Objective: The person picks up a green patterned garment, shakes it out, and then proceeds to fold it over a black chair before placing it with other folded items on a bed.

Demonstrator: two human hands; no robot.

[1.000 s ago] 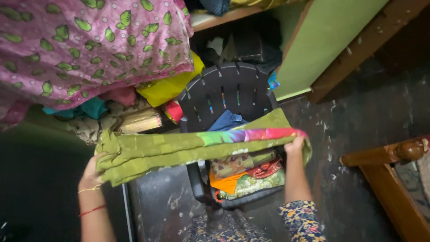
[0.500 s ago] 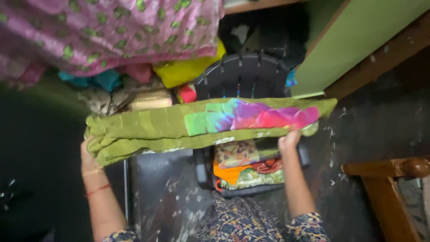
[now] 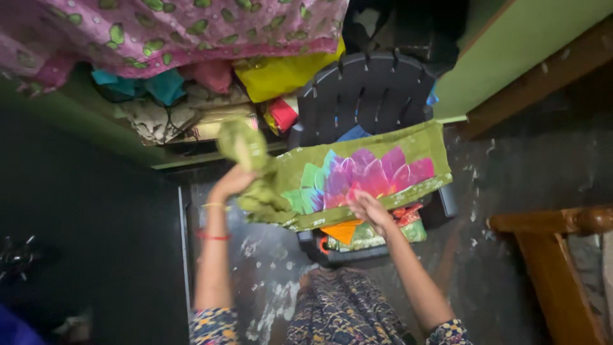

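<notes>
My left hand (image 3: 234, 181) grips the bunched left end of a folded olive-green cloth (image 3: 306, 169), lifted above the floor. Its right part lies spread over a dark plastic chair (image 3: 364, 89) and shows a large pink and purple flower print (image 3: 370, 176). My right hand (image 3: 370, 211) presses with spread fingers on the cloth's lower edge, below the flower. Under the cloth, folded orange, red and green fabrics (image 3: 367, 233) are stacked on the chair seat.
A pink cloth with green leaves (image 3: 166, 29) hangs over a heap of yellow, teal and red fabrics (image 3: 211, 96) at the upper left. A green panel with a wooden edge (image 3: 511, 57) stands right of the chair. A wooden post (image 3: 562, 223) is at the right.
The long cloth was held stretched between both hands. My left hand has swung its end in toward the chair, and the right part now lies flat with the flower showing.
</notes>
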